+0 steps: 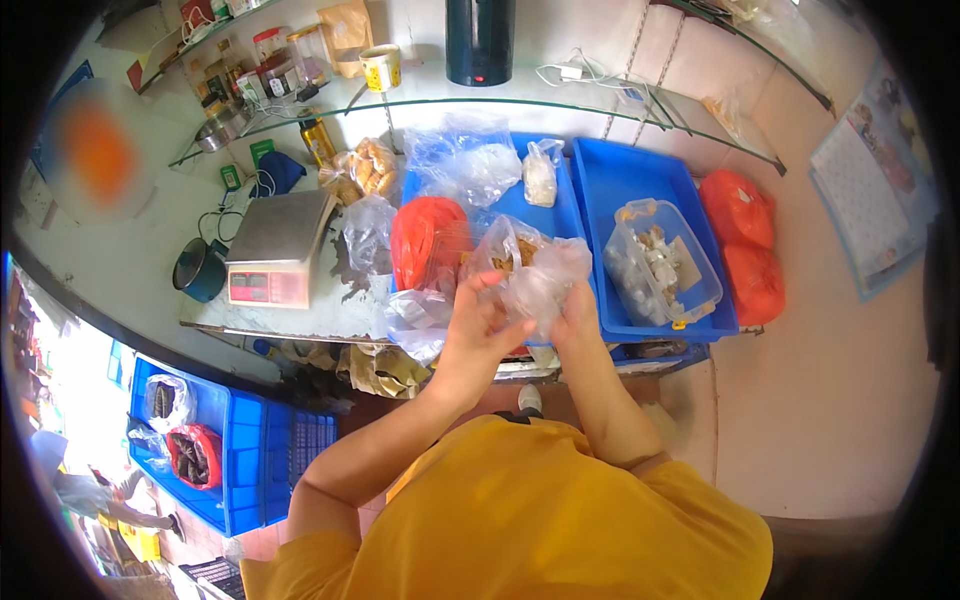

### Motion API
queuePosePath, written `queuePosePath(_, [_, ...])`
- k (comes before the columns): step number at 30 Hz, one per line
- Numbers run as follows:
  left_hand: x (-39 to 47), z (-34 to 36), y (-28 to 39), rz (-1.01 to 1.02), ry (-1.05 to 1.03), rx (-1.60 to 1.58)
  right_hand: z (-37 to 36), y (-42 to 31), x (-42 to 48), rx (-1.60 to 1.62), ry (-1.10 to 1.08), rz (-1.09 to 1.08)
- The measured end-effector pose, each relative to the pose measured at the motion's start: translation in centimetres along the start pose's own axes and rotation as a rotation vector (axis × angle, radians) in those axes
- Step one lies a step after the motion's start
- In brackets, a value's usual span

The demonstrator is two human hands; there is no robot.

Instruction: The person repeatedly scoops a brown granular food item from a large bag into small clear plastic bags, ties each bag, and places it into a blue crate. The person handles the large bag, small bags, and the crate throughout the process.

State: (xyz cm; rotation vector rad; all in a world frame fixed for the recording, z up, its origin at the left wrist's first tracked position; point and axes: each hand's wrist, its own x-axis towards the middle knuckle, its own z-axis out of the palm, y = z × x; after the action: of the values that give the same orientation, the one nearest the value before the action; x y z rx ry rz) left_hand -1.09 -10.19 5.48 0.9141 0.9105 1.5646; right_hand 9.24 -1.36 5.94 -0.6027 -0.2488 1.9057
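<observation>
Before me is a clear plastic bag [551, 277] with brown, crumbly-looking pieces [517, 255] inside. My left hand [480, 322] has its fingers and thumb curved around the bag's near left side. On the opposite side, my right hand [577, 311] grips the bunched plastic, its fingertips partly hidden by the film. A red plastic bag [429, 241], full and rounded, sits just left of the held bag. Beneath and behind my hands is a blue plastic tray [555, 219] holding loose clear bags [472, 169] and a small bag of pale contents [540, 174].
Right of that tray, another blue tray [611, 169] carries a clear plastic box [660, 262] of small wrapped pieces. Red bags [742, 214] stand beyond it. Leftward are a weighing scale [281, 232] and a dark mug [201, 268]. A glass shelf [420, 94] overhangs the counter's back.
</observation>
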Motion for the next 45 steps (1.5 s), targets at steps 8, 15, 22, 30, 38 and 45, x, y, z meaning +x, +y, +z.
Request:
queuePosePath(8, [-6.2,-2.3,9.2,0.201,-0.312,0.897,-2.4,3.2,0.4,0.369,-0.526,0.405])
queuePosePath(15, [-3.6,-0.2,7.5,0.678,-0.119,1.122,-0.4,8.5,2.8,0.311,-0.735,0.314])
queuePosePath(22, [-5.0,-8.6,11.9,0.029,0.238,0.915,-1.9,6.2,-0.4,0.058,-0.682,0.522])
queuePosePath(30, [-3.2,-11.9,7.9,-0.319,-0.082,-0.148,-3.6,8.5,-1.5,0.037,-0.841,0.730])
queuePosePath(38, [-2.5,-4.7,25.5,0.409,0.170,1.238,1.3,9.4,-0.4,-0.715,-0.849,0.114])
queuePosePath(45, [-6.8,-9.5,26.4,0.759,0.363,0.937,24.1,9.3,-6.1,-1.117,-1.374,-0.682])
